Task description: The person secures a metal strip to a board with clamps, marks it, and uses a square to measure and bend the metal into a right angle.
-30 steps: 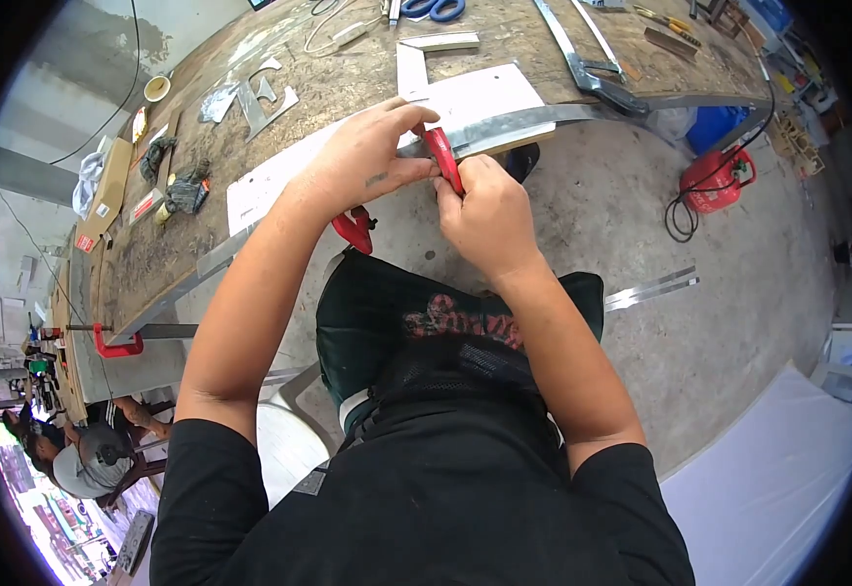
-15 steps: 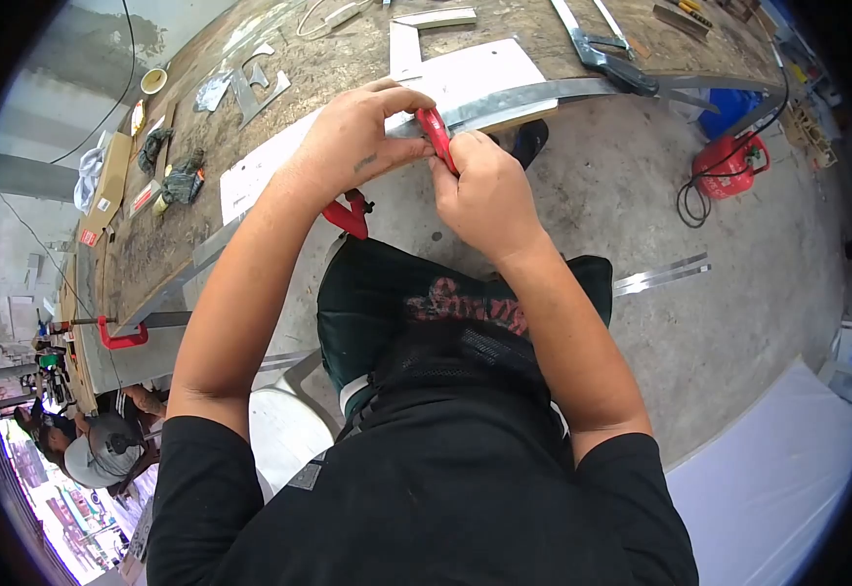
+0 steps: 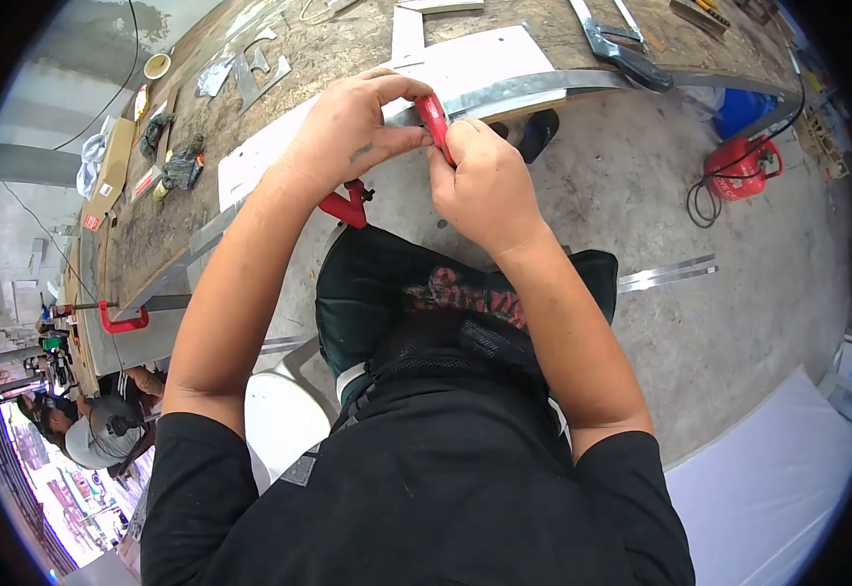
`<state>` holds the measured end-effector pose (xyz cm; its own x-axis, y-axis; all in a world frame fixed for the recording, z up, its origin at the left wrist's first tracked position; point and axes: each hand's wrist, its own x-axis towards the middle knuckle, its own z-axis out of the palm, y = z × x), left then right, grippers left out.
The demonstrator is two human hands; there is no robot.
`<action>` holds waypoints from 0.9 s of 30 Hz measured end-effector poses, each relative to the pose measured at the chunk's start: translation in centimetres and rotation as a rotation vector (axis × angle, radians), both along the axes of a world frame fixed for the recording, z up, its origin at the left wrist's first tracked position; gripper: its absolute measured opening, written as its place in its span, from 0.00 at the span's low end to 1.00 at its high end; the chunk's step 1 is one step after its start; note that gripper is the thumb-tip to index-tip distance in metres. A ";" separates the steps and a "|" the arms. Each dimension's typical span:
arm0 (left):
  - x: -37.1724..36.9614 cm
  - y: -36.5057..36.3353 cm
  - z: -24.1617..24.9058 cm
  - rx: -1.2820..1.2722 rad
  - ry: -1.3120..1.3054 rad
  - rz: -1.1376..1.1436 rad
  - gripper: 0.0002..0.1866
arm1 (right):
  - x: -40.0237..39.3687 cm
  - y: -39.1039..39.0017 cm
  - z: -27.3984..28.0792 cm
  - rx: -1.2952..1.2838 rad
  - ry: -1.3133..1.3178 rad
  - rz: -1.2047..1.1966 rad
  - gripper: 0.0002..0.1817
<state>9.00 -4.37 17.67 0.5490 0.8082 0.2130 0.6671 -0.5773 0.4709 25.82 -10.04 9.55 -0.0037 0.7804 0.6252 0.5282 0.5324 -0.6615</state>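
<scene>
At the near edge of the bench, a narrow red clamp (image 3: 433,116) with pale lettering crosses a bent grey metal strip (image 3: 504,92). My left hand (image 3: 353,132) pinches it from the left, thumb and forefinger on either side. Closed around its lower end is my right hand (image 3: 484,181); the part inside those fingers is hidden. Under the strip lies a white sheet (image 3: 479,63). A second red clamp (image 3: 348,207) hangs below my left wrist, partly covered by the forearm.
A hacksaw (image 3: 621,59) lies at the bench's right edge. Another red clamp (image 3: 123,319) grips the left corner. A red gas cylinder (image 3: 738,168) stands on the floor at right, and metal strips (image 3: 665,273) lie nearer. A white stool (image 3: 284,425) is beside me; a person (image 3: 103,435) sits far left.
The view has shifted slightly, so the bench and floor objects sit a little differently. Both hands keep their hold on the red clamp, the right hand turned only slightly.
</scene>
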 end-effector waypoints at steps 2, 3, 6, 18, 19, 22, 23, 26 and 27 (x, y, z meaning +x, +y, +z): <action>0.0 0.0 -0.1 0.011 -0.017 -0.011 0.23 | -0.1 0.1 -0.2 0.026 -0.008 -0.017 0.08; 0.0 0.1 -0.1 0.009 -0.029 -0.015 0.22 | -0.1 0.1 -0.1 0.023 -0.008 -0.016 0.08; -0.1 0.0 -0.2 -0.002 -0.031 -0.011 0.22 | -0.1 -0.1 -0.2 0.021 -0.013 -0.030 0.08; 0.1 0.0 -0.5 0.023 -0.021 0.042 0.22 | 0.4 0.2 0.2 0.015 -0.028 -0.004 0.08; 0.2 0.0 -0.4 0.009 -0.024 0.042 0.22 | 0.5 0.2 0.1 0.007 -0.027 -0.001 0.08; 0.2 -0.3 -0.7 -0.006 -0.029 0.060 0.21 | 0.5 -0.1 0.3 -0.019 -0.024 0.008 0.08; 0.2 -0.2 -0.7 0.002 -0.031 0.072 0.21 | 0.6 0.0 0.4 -0.027 -0.021 0.008 0.09; 0.3 -0.2 -0.3 -0.053 -0.043 0.084 0.21 | 0.5 0.2 0.2 0.006 -0.029 0.008 0.09; 0.3 -0.2 -0.5 -0.057 -0.041 0.084 0.21 | 0.5 0.1 0.2 0.002 -0.028 0.008 0.09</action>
<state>9.33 -4.59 17.22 0.4701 0.8626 0.1868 0.6915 -0.4915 0.5294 26.29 -9.92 9.80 -0.0276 0.7791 0.6263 0.5418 0.5381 -0.6456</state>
